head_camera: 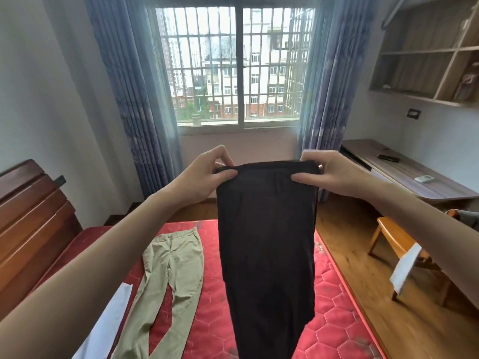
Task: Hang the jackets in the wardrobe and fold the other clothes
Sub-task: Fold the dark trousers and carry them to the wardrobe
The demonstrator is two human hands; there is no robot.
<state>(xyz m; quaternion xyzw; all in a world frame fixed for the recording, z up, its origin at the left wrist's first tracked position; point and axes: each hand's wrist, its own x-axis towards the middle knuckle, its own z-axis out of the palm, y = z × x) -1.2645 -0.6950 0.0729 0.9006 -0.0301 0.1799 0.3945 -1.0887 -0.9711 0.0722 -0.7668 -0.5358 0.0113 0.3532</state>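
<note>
Red quilted mattress [337, 301] is carrying the clothes. Dark trousers [267, 242] are hanging upright in the air above it, their lower end dropping out of view at the bottom. Khaki trousers [168, 275] are lying flat along the mattress's left side, waistband toward the far edge, just beside a white garment [114, 314] at the near left. The left hand [207, 172] and right hand [329, 172] are each pinching a corner of the dark waistband.

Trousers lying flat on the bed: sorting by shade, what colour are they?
Khaki beige, plain; the trousers show clearly in the head view.
</note>
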